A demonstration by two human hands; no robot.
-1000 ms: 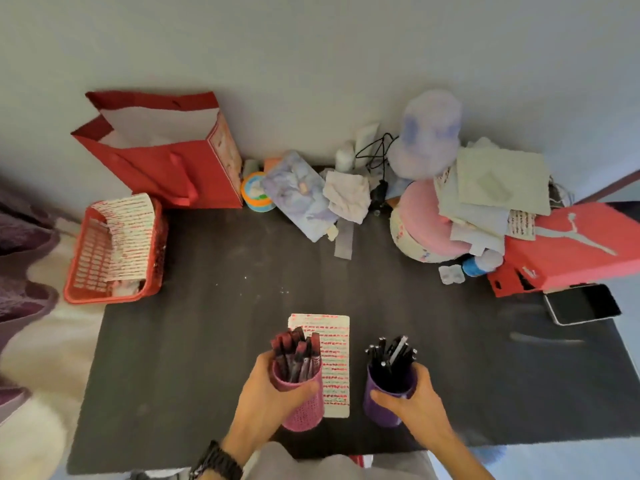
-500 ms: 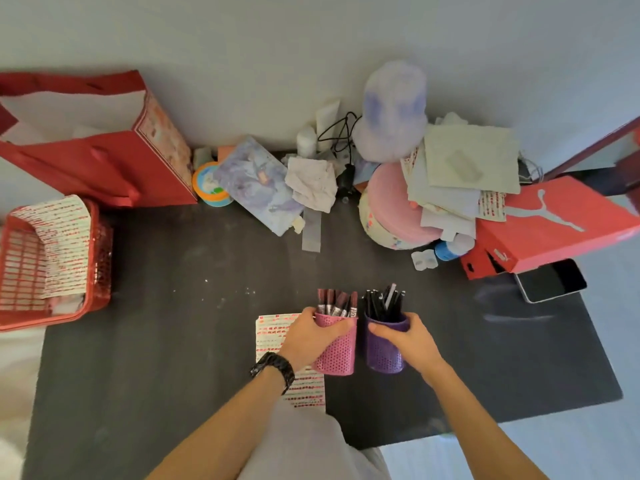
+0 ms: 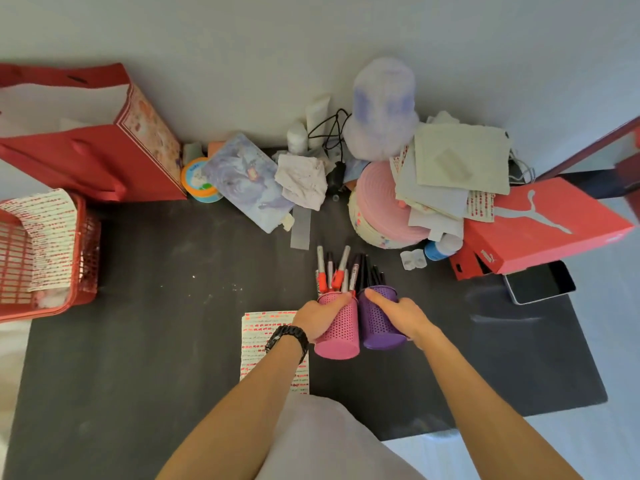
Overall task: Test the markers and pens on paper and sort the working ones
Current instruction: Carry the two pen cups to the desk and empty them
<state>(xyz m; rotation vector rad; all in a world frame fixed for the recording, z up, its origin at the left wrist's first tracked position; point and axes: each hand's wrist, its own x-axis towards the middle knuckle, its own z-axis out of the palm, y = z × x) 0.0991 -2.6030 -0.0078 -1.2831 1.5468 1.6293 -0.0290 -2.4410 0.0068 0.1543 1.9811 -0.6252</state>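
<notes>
Head cam: paper (image 3: 257, 336) half under an arm; left hand (image 3: 317, 318) grips tilted pink cup (image 3: 341, 336), right hand (image 3: 403, 315) grips purple cup (image 3: 377, 325).

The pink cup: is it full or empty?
Full: several markers stick up out of the pink cup, which the left hand grips.

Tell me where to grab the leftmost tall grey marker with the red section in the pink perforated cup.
Pinch the grey marker by its bare upper barrel, coming from the far side: it juts past the pink perforated cup's rim, which tilts away, while the left hand wraps the wall.
</notes>
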